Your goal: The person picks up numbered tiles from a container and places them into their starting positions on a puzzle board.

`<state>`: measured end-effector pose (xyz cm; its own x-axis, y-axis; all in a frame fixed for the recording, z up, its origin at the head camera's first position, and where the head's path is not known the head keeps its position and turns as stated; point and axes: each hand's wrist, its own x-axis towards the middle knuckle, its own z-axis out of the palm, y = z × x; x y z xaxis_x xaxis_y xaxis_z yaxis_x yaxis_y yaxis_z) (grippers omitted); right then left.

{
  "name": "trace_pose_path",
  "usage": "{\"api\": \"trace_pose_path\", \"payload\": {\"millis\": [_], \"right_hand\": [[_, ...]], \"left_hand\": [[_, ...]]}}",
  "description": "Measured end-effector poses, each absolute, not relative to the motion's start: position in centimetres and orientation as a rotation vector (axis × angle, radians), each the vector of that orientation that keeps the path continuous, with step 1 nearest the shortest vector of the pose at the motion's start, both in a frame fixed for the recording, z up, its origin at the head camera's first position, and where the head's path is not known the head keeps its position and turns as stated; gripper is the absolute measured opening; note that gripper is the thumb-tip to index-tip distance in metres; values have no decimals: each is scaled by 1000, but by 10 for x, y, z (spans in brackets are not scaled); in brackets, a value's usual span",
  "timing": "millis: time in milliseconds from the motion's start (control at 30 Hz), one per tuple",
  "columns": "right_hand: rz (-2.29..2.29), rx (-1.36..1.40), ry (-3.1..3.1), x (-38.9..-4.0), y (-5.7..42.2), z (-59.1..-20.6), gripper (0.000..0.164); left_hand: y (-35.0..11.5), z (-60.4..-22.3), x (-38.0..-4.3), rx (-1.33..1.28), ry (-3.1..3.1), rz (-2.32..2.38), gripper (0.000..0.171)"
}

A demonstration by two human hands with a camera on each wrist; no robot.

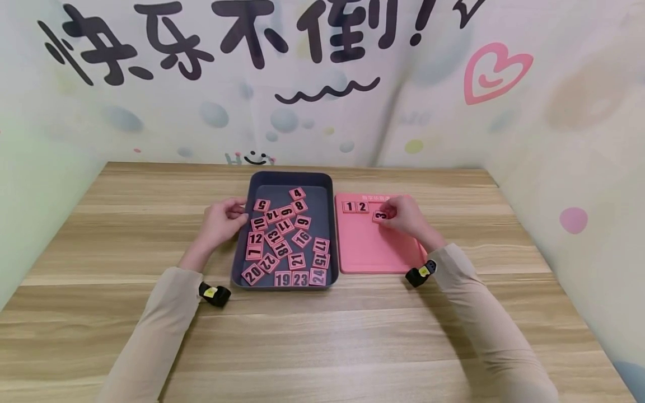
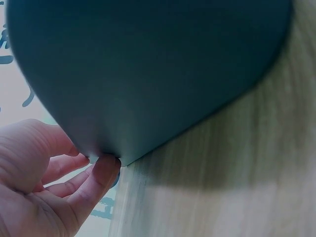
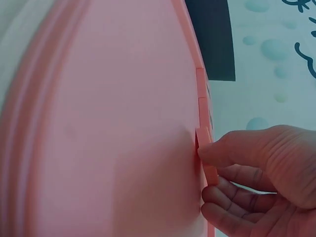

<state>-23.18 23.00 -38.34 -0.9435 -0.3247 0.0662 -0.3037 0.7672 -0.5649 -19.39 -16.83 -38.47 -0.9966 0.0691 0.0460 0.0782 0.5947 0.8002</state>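
At the left side of a dark grey tray [image 1: 242, 263], my left hand [image 1: 221, 221] holds the tray's edge. In the left wrist view, thumb and fingers meet the outer wall [image 2: 148, 79] near the rim. Many pink number tiles lie scattered in the tray, such as the 20 tile [image 1: 253, 273] and the 4 tile [image 1: 297, 193]. Over a pink board [image 1: 373, 254], my right hand [image 1: 405, 215] pinches the 3 tile [image 1: 379, 216], turned sideways. The 1 tile [image 1: 349, 207] and 2 tile [image 1: 362, 207] sit side by side along the board's top. The right wrist view shows the pinched tile [image 3: 209, 165] tilted.
Tray and board stand close side by side on a wooden table [image 1: 312, 347]. A printed cloth wall [image 1: 322, 129] rises behind the table's back edge. Black wrist cameras hang below both wrists, the left one [image 1: 215, 295] near the tray's front corner.
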Motion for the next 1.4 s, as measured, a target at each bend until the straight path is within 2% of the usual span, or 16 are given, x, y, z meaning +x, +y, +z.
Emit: {"api": "trace_pose_path", "payload": {"millis": [400, 533, 900, 1400], "right_hand": [[-792, -246, 2948, -233, 221, -377, 25], [-741, -227, 2939, -234, 219, -373, 25], [-711, -199, 2910, -238, 219, -370, 13], [-648, -141, 2930, -246, 218, -372, 13]], "left_hand": [[-169, -386, -195, -121, -2787, -1397, 37], [-169, -387, -195, -122, -2793, -1397, 37], [-169, -387, -194, -112, -2806, -1398, 38], [-169, -388, -196, -137, -2783, -1405, 37]]}}
